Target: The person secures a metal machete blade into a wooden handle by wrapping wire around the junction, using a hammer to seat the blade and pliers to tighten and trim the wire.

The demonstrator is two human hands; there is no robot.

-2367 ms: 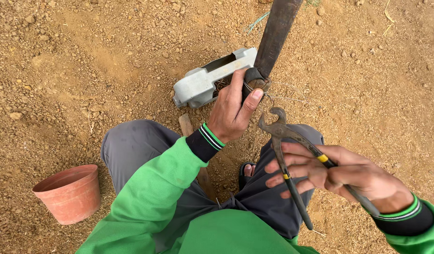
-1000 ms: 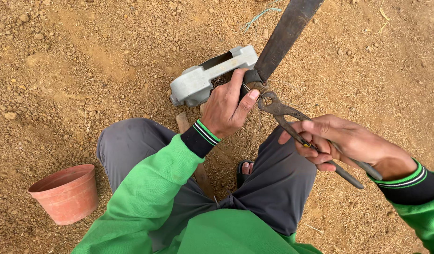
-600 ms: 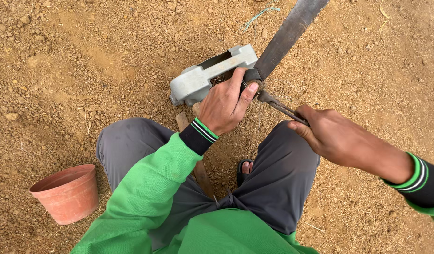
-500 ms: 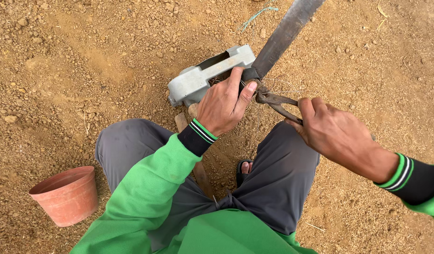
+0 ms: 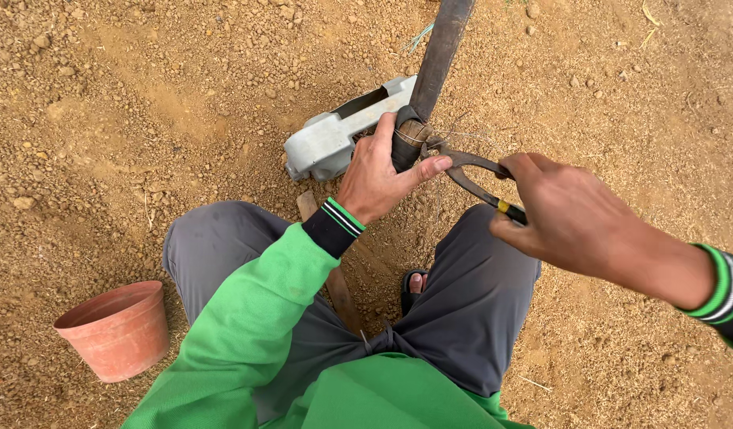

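My left hand (image 5: 380, 173) grips the lower end of a dark flat strap (image 5: 438, 56) where thin wire is wound around it. My right hand (image 5: 569, 214) is closed on the handles of dark metal pincers (image 5: 471, 171), whose jaws sit at the wire wrap just beside my left thumb. The strap runs up and away to the top edge. Behind my left hand a grey metal bracket (image 5: 335, 135) lies on the soil. I squat, with green sleeves and grey trousers below.
A terracotta pot (image 5: 116, 327) stands on the dirt at lower left by my knee. A wooden stick (image 5: 335, 274) lies between my legs. My sandalled foot (image 5: 416, 284) shows below. Loose brown soil with small stones is all around.
My right hand has brought the pincers from open in front of me up to the wire wrap and closed on them. My left hand kept its hold on the strap.
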